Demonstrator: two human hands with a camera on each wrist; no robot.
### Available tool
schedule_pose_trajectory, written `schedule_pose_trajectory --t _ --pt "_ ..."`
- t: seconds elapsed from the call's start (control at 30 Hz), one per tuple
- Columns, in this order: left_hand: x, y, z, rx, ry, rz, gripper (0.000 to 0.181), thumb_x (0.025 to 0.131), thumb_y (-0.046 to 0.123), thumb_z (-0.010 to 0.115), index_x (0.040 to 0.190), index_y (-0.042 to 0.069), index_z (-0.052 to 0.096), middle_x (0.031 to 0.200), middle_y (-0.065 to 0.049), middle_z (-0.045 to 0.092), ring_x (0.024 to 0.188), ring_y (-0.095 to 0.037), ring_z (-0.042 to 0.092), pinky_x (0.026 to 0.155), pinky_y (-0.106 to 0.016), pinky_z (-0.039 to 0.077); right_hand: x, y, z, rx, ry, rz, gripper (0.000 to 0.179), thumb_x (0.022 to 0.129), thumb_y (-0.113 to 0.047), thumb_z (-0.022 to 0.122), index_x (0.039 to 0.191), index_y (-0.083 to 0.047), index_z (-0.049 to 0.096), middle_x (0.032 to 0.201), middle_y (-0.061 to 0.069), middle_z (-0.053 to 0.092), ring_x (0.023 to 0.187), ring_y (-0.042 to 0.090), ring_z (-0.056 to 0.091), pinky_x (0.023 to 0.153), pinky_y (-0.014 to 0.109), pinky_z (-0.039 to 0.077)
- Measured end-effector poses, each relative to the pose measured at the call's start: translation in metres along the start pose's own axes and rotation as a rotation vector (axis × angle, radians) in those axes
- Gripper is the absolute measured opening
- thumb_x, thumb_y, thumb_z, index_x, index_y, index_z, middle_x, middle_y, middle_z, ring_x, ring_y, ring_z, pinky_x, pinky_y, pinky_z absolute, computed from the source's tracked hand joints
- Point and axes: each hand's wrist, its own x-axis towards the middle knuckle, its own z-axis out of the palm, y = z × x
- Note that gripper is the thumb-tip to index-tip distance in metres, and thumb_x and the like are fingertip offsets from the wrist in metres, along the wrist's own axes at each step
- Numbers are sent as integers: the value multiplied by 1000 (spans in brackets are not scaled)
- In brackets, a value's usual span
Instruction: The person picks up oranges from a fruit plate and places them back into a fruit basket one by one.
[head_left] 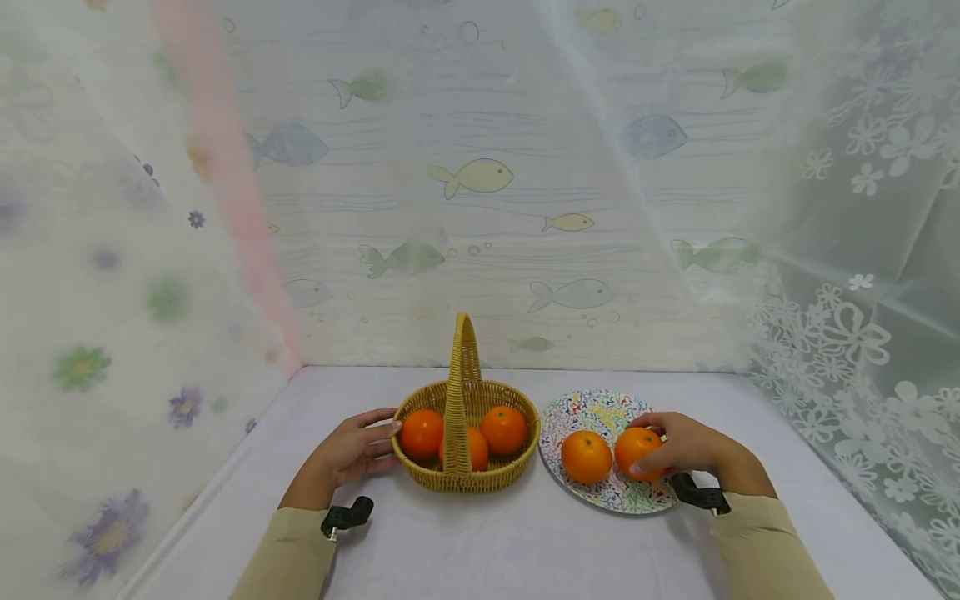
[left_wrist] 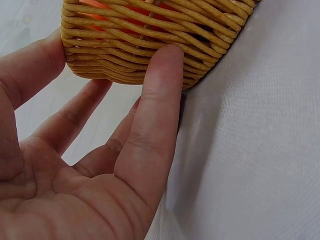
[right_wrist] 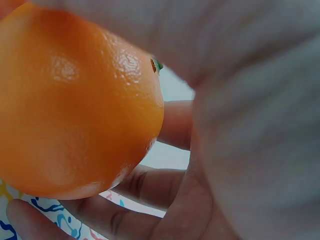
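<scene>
My left hand [head_left: 360,448] rests against the left side of a yellow woven basket [head_left: 468,479] with a tall handle. In the left wrist view, its spread fingers [left_wrist: 155,115] touch the wicker wall [left_wrist: 135,62] without wrapping round it. Three oranges lie in the basket, the middle one partly hidden behind the handle. My right hand [head_left: 686,442] grips an orange [head_left: 636,450] at the right of a patterned plate [head_left: 600,498]. The right wrist view shows that orange [right_wrist: 80,110] large, with fingers curled beneath and beside it. Another orange [head_left: 587,457] sits on the plate just left of it.
Basket and plate stand side by side on a white tablecloth [head_left: 480,550], a narrow gap between them. A curtain [head_left: 480,250] printed with fish hangs behind the table. Flowered sheets hang at both sides. Black camera mounts [head_left: 347,514] are strapped to both wrists.
</scene>
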Motion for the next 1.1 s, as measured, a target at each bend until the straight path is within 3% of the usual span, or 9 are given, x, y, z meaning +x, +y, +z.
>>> schedule_pose_trajectory --t 0.27,0.53,0.8,1.1 --pt "-2 0 1 -5 2 -4 64 96 26 76 152 9 49 137 -17 64 111 -29 71 93 -50 61 0 -1 -2 -27 8 -15 73 77 -23 89 139 -3 58 136 23 59 104 27 59 84 38 61" --pt "0 3 7 -1 -16 -6 64 96 26 76 152 9 49 137 -17 64 113 -29 71 95 -50 60 -2 5 -5 -105 47 -45 76 77 -33 88 140 -4 58 133 17 62 105 25 60 89 40 57" --pt "0 6 7 27 -58 4 65 99 27 72 155 8 44 138 -16 64 111 -26 71 94 -48 61 -2 7 -5 -84 88 -62 76 78 -36 87 140 -6 57 132 19 62 103 26 61 88 42 59" --pt "-1 1 0 11 -22 -8 65 97 27 75 153 9 47 134 -15 66 109 -27 72 92 -49 61 5 0 -3 -77 119 -84 79 78 -38 88 142 -6 53 126 16 63 100 25 62 85 41 60"
